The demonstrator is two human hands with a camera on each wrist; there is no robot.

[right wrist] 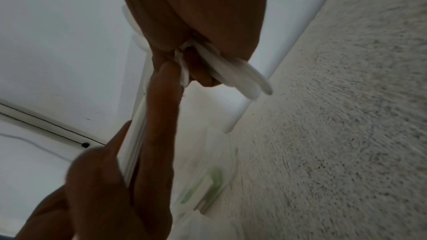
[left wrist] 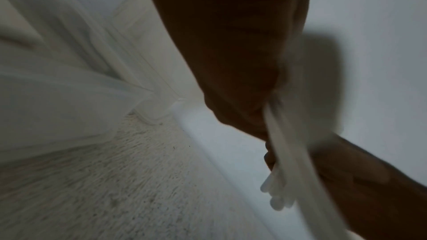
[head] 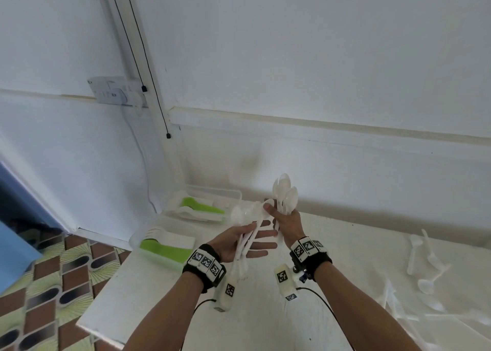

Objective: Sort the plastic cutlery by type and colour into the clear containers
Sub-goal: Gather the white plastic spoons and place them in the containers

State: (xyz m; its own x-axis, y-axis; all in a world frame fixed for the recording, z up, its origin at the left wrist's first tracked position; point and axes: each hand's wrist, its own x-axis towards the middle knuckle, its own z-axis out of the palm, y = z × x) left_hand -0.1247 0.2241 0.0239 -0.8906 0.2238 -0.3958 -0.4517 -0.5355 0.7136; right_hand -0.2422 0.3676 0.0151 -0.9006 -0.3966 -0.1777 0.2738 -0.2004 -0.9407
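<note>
1. Both forearms reach in from the bottom of the head view, each wrist wearing a black band with printed markers.
2. Two clear containers sit at the table's far left corner, against the wall. The nearer container (head: 162,244) holds green cutlery beside a stack of white pieces; the farther container (head: 204,204) holds green and white pieces as well. Their types are too blurred to tell.
3. The white table (head: 164,321) ends at its left edge just beside the nearer container, with patterned floor (head: 47,284) below. Bare tabletop lies under and in front of the hands.
4. Loose white spoons (head: 425,265) are scattered on the table's right side, well apart from both hands.
5. The left hand (head: 239,241) is palm up with fingers nearly straight; a bundle of white spoons (head: 245,233) lies across its palm, thumb over the handles.
6. The right hand (head: 288,221) is clamped round a second spoon bunch (head: 285,194), bowls upright above the fist; its thumb and forefinger touch a spoon bowl of the left bundle.
7. Both bundles are held in the air above the table, just right of the containers.
</note>
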